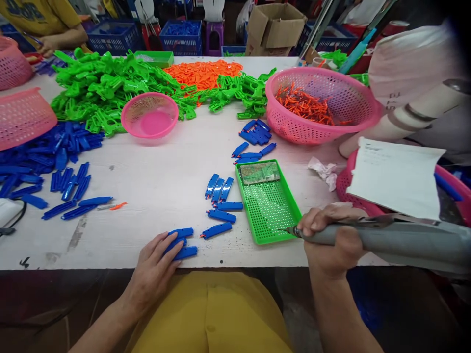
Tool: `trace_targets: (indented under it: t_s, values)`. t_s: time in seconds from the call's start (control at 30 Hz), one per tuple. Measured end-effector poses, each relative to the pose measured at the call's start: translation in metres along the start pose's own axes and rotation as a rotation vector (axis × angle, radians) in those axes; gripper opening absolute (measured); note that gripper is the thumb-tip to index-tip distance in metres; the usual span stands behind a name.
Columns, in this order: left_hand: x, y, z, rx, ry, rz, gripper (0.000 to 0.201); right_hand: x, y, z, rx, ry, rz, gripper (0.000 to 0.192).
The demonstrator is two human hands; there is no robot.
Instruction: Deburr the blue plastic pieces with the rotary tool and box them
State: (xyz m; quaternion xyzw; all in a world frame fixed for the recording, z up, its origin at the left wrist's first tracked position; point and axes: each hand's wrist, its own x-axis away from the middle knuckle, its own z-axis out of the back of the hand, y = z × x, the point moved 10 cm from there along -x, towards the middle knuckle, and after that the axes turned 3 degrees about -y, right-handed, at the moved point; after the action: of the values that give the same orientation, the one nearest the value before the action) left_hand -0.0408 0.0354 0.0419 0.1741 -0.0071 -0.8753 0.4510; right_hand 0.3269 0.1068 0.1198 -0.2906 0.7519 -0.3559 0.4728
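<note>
My left hand [156,257] lies near the table's front edge with its fingers stretched out over several blue plastic pieces [186,253], touching them. My right hand [333,240] is wrapped round a grey electric screwdriver [401,240]. Its thin bit points left, over the near right corner of a green perforated tray [255,238]. A greenish, worn rectangular block [259,172] sits at that tray's far end. Between my hands, more blue pieces [221,216] with small orange tips lie in a loose row, and others [255,132] lie beyond the tray.
Green plastic parts [106,83] and orange parts [206,72] are heaped at the back. Pink baskets [149,117] stand around; the large one [294,132] holds orange pieces. Blue pieces [62,147] pile up at left. A white paper [399,176] covers a basket at right. Another person [55,24] sits far left.
</note>
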Motion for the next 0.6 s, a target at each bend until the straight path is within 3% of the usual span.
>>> trace_targets:
  t_s: [0.17,0.33,0.5,0.6]
  values:
    - [0.006,0.022,-0.015,0.064,-0.024,-0.146,0.037,0.001,0.001,-0.004,-0.017,-0.012,-0.015,0.015]
    - [-0.018,0.042,-0.019,0.056,0.008,-0.225,0.033,-0.001,0.007,-0.005,-0.027,0.010,-0.031,0.014]
    - [-0.049,0.037,-0.017,0.062,0.037,-0.179,0.031,-0.003,0.013,-0.006,-0.028,0.023,-0.021,0.011]
    - [-0.049,0.030,-0.017,0.065,0.008,-0.162,0.031,-0.001,0.012,-0.006,-0.038,0.015,-0.024,0.010]
